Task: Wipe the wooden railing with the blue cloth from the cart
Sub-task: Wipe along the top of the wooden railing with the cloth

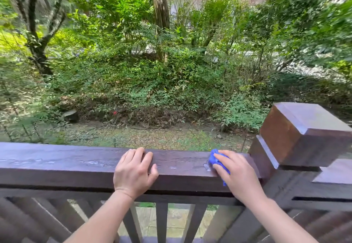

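Observation:
A dark brown wooden railing [57,164] runs across the lower part of the view, its top showing pale streaks and a small wet patch. My right hand [236,174] presses a bunched blue cloth [214,159] onto the rail top, close to the post. Most of the cloth is hidden under my fingers; a blue corner hangs below my palm. My left hand [134,172] rests flat on the rail top to the left, fingers spread, holding nothing. The cart is not in view.
A thick square post [302,134] with a bevelled cap rises at the right end of the rail. Vertical and slanted balusters [162,221] stand below. Beyond the rail lie bare ground, shrubs and trees.

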